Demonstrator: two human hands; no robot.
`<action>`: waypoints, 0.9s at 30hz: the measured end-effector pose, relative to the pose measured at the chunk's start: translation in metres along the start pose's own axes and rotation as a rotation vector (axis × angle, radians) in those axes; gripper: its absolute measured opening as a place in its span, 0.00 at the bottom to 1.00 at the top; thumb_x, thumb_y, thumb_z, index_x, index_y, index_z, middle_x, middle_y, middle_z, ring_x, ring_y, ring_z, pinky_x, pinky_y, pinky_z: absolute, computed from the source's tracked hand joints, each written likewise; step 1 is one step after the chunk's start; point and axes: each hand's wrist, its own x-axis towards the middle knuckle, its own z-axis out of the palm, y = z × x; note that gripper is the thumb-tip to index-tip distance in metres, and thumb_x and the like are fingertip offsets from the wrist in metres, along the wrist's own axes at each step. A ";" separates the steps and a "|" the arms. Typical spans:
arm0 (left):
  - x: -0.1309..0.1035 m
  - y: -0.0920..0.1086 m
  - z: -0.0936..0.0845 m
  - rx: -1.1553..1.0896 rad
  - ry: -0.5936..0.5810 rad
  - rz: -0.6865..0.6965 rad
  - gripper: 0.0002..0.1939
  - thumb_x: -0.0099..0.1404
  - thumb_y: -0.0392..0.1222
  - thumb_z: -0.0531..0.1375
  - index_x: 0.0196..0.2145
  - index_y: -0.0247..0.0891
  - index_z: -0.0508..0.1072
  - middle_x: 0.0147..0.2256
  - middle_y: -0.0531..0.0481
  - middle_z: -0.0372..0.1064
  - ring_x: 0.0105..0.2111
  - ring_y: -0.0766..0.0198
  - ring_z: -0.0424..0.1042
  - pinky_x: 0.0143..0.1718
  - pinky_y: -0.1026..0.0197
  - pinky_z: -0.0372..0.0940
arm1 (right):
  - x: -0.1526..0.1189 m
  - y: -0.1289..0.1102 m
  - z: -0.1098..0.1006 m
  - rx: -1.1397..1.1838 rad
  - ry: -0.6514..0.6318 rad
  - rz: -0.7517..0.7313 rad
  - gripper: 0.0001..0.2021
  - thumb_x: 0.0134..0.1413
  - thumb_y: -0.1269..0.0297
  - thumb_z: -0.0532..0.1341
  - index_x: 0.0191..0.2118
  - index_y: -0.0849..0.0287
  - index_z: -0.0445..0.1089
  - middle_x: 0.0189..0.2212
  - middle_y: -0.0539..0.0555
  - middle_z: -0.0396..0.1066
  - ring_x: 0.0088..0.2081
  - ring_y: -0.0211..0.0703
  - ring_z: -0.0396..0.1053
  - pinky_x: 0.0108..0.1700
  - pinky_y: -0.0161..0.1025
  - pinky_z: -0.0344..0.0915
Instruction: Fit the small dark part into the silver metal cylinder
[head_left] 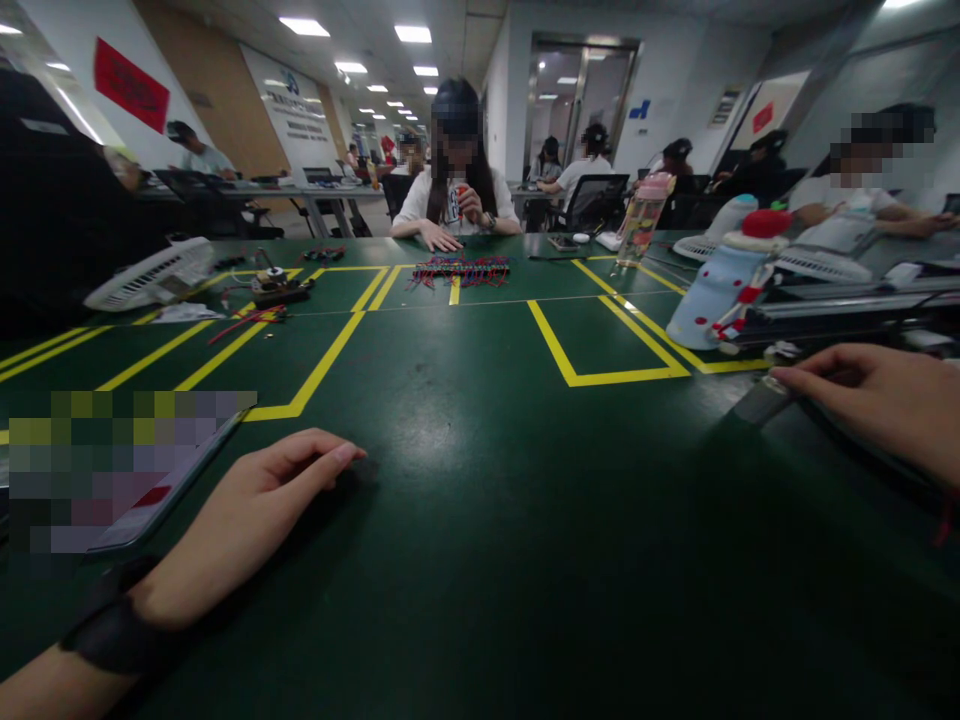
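My left hand (292,480) is low over the green tabletop (480,540), left of centre. Its thumb and fingers are pinched together, and a small dark, blurred patch at their tips is too unclear to name. At the right edge, my right hand (885,400) pinches a small grey, see-through flat piece (761,400) between thumb and fingers. The piece hangs just above or against the table; I cannot tell which. A light blue bottle with a red top (705,295) stands just beyond that hand. Left of my left hand lies a flat, blurred-out object with a pale edge (187,490).
Yellow tape lines (630,378) mark the table. A bundle of red and blue wires (461,270) lies before a co-worker (457,200) opposite. At the far left are a white fan (154,275) and loose electrical parts (277,285). A clear bottle with a pink lid (643,225) stands right.
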 end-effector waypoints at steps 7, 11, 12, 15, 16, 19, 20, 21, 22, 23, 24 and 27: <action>0.001 -0.002 0.000 0.010 -0.009 0.003 0.18 0.64 0.58 0.53 0.41 0.43 0.71 0.34 0.55 0.69 0.37 0.59 0.67 0.38 0.62 0.56 | 0.004 0.003 -0.004 0.169 -0.069 0.005 0.25 0.42 0.42 0.61 0.42 0.54 0.74 0.36 0.59 0.74 0.29 0.45 0.68 0.31 0.40 0.58; 0.001 -0.001 0.000 0.015 -0.003 0.005 0.18 0.64 0.57 0.53 0.41 0.43 0.71 0.33 0.55 0.69 0.37 0.60 0.67 0.39 0.62 0.56 | 0.006 0.007 -0.002 0.253 -0.161 0.036 0.30 0.33 0.41 0.66 0.43 0.56 0.72 0.38 0.57 0.74 0.33 0.44 0.69 0.35 0.41 0.60; 0.001 -0.001 0.000 0.014 -0.003 0.005 0.18 0.64 0.57 0.53 0.41 0.43 0.71 0.33 0.55 0.69 0.37 0.60 0.67 0.38 0.62 0.56 | 0.005 0.007 0.000 0.267 -0.173 0.029 0.31 0.31 0.42 0.67 0.42 0.56 0.72 0.38 0.57 0.74 0.34 0.44 0.69 0.36 0.41 0.61; 0.001 -0.001 0.001 0.009 -0.006 0.005 0.18 0.63 0.57 0.53 0.41 0.43 0.71 0.33 0.55 0.69 0.37 0.59 0.67 0.39 0.62 0.57 | -0.004 -0.007 0.006 0.306 -0.041 -0.036 0.28 0.33 0.45 0.68 0.40 0.58 0.72 0.36 0.56 0.74 0.35 0.45 0.70 0.38 0.42 0.64; 0.001 -0.001 0.001 0.008 -0.007 0.004 0.18 0.63 0.57 0.53 0.41 0.43 0.71 0.34 0.54 0.70 0.38 0.59 0.67 0.39 0.61 0.57 | -0.011 -0.018 0.008 0.352 0.026 -0.078 0.26 0.35 0.46 0.67 0.40 0.58 0.71 0.35 0.56 0.74 0.35 0.45 0.71 0.38 0.42 0.65; 0.000 0.004 0.001 0.003 -0.010 0.000 0.18 0.63 0.57 0.54 0.41 0.43 0.72 0.36 0.53 0.71 0.39 0.58 0.68 0.40 0.61 0.57 | -0.043 -0.070 0.013 0.634 0.107 -0.305 0.23 0.43 0.51 0.65 0.43 0.59 0.69 0.39 0.57 0.73 0.36 0.43 0.72 0.39 0.42 0.69; -0.001 0.006 0.001 0.002 -0.011 -0.001 0.18 0.63 0.57 0.54 0.41 0.42 0.72 0.36 0.53 0.71 0.39 0.58 0.68 0.40 0.61 0.57 | -0.056 -0.091 0.014 0.719 0.074 -0.415 0.21 0.45 0.52 0.65 0.43 0.59 0.69 0.40 0.57 0.72 0.37 0.43 0.72 0.40 0.42 0.70; -0.001 0.008 0.001 0.000 -0.012 -0.002 0.18 0.63 0.56 0.53 0.41 0.42 0.72 0.36 0.53 0.71 0.39 0.58 0.68 0.40 0.61 0.58 | -0.068 -0.112 0.015 0.794 0.022 -0.537 0.19 0.46 0.54 0.64 0.44 0.58 0.68 0.41 0.56 0.72 0.39 0.43 0.72 0.42 0.42 0.70; -0.002 0.010 0.001 -0.003 -0.012 -0.002 0.18 0.63 0.56 0.53 0.41 0.42 0.72 0.36 0.53 0.71 0.39 0.58 0.68 0.39 0.61 0.58 | -0.080 -0.133 0.015 0.859 -0.043 -0.655 0.17 0.48 0.56 0.64 0.44 0.57 0.68 0.42 0.55 0.71 0.41 0.42 0.71 0.43 0.42 0.71; -0.003 0.011 0.001 -0.002 -0.009 0.001 0.18 0.63 0.56 0.53 0.40 0.42 0.72 0.35 0.54 0.71 0.38 0.58 0.68 0.39 0.61 0.58 | -0.091 -0.152 0.016 0.909 -0.112 -0.754 0.16 0.49 0.57 0.63 0.43 0.55 0.67 0.43 0.54 0.70 0.42 0.41 0.70 0.44 0.42 0.71; -0.003 0.011 0.000 0.000 -0.001 0.007 0.18 0.63 0.56 0.53 0.40 0.42 0.72 0.34 0.54 0.71 0.38 0.58 0.68 0.39 0.62 0.58 | -0.101 -0.169 0.016 0.950 -0.174 -0.832 0.14 0.50 0.58 0.63 0.43 0.55 0.67 0.42 0.53 0.70 0.42 0.40 0.70 0.44 0.41 0.71; -0.002 0.008 -0.002 0.014 0.007 0.024 0.19 0.63 0.57 0.53 0.40 0.42 0.73 0.33 0.54 0.71 0.37 0.59 0.69 0.38 0.62 0.59 | -0.119 -0.201 0.019 1.009 -0.291 -0.940 0.12 0.51 0.59 0.61 0.42 0.54 0.66 0.41 0.52 0.69 0.40 0.37 0.69 0.42 0.39 0.71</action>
